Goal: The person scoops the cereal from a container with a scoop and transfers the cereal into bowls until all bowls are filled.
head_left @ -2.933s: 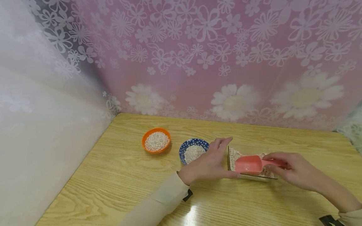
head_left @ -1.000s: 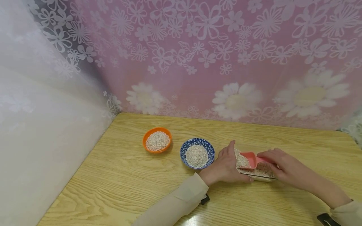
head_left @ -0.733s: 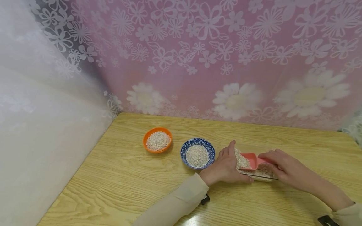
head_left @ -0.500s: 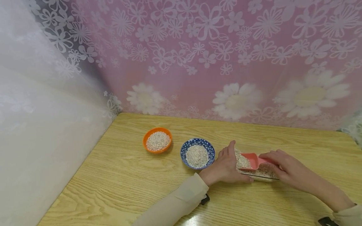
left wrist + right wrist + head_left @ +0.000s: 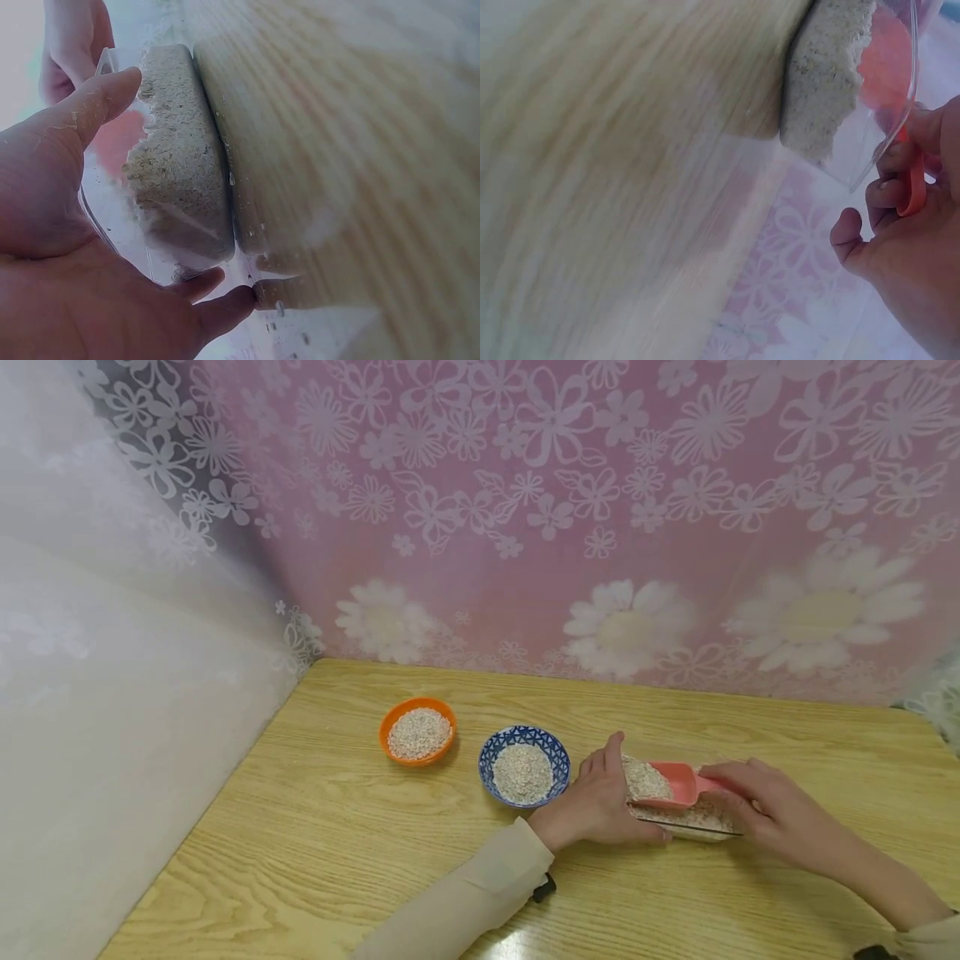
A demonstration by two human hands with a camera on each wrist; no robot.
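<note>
My left hand (image 5: 600, 806) holds the left end of a clear rectangular container (image 5: 690, 829), thumb along its front side and fingers spread around the end. Pale oat flakes (image 5: 180, 150) fill the lower part of the container, heaped toward one side in the left wrist view. My right hand (image 5: 787, 814) grips the handle of a pink scoop (image 5: 681, 785) from the right. The scoop's bowl is inside the container, with flakes at its mouth on the left. In the right wrist view the scoop's orange-looking handle (image 5: 913, 187) passes between the curled fingers.
A blue-and-white patterned bowl (image 5: 558, 760) with oat flakes stands just left of my left hand. Farther left is an orange bowl (image 5: 385, 737), also holding flakes. The wooden table (image 5: 300, 843) meets a pink flowered curtain (image 5: 510, 602) behind and a whitish sheet at left.
My left hand has come right, from beside the blue bowl onto the container's end. The scoop dipped from above into the flakes, then just now shifted slightly right and up.
</note>
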